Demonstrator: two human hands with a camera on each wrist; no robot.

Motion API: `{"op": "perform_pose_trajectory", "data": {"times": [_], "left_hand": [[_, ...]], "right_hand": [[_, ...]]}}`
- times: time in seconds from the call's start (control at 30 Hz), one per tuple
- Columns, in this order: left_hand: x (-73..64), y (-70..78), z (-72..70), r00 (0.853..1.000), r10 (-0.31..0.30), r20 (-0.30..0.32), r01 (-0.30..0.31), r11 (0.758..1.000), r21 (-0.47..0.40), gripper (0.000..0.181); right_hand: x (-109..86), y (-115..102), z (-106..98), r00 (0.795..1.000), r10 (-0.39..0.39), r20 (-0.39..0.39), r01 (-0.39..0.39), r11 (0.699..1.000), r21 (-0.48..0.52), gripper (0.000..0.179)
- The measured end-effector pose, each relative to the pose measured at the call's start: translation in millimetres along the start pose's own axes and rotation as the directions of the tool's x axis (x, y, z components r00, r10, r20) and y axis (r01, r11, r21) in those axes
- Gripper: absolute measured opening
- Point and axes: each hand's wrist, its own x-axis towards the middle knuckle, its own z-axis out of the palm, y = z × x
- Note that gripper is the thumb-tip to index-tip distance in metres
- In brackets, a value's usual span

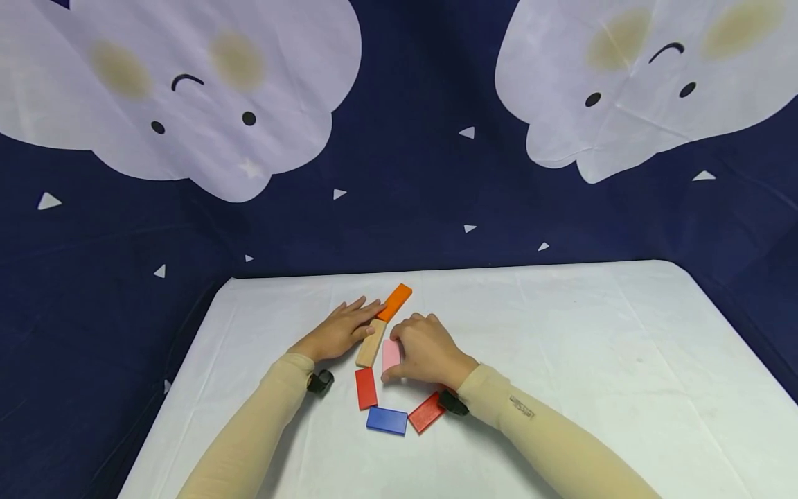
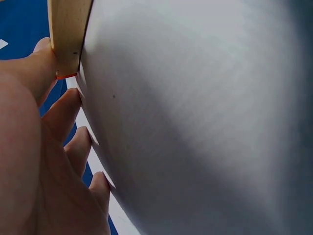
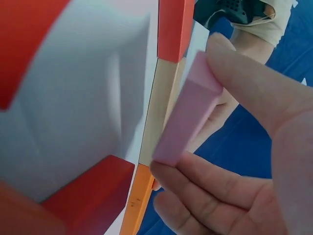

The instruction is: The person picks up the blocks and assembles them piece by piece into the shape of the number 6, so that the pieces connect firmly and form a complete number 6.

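Observation:
My right hand (image 1: 432, 350) pinches a pink block (image 3: 190, 110) between thumb and fingertips, its ends caught at either side. In the head view that pink block (image 1: 391, 355) is just right of the plain wooden block (image 1: 371, 344). My left hand (image 1: 339, 329) lies with fingers extended on the table, its thumb on the wooden block and its index fingertip at the orange block (image 1: 396, 301). Wooden and orange blocks lie end to end. Below them a red block (image 1: 366, 388) continues the line, then a blue block (image 1: 386, 420) and another red block (image 1: 427, 414) curve right.
A white-covered table (image 1: 561, 333) carries the blocks. My right forearm and wrist strap (image 1: 453, 403) overlap part of the curve, where more red shows. In the right wrist view another red block (image 3: 93, 196) sits nearby. Behind stands a dark blue cloth (image 1: 424, 173) with clouds.

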Motion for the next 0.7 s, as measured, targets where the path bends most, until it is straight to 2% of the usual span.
{"op": "perform_pose_trajectory", "data": {"times": [0.5, 0.6, 0.7], "left_hand": [[-0.1, -1.5, 0.8, 1.000, 0.002, -0.001, -0.002, 1.000, -0.003, 0.056], [0.5, -1.7, 0.9, 1.000, -0.001, 0.002, 0.001, 1.000, 0.000, 0.056], [0.9, -1.6, 0.9, 1.000, -0.004, 0.006, 0.004, 1.000, 0.001, 0.056]], "right_hand": [[8.6, 3, 11, 0.999, -0.021, 0.042, 0.025, 0.996, -0.082, 0.065], [7.5, 7, 10, 0.997, -0.034, 0.066, 0.037, 0.998, -0.049, 0.070], [6.0, 14, 7, 0.993, -0.041, 0.112, 0.036, 0.999, 0.041, 0.074]]}}
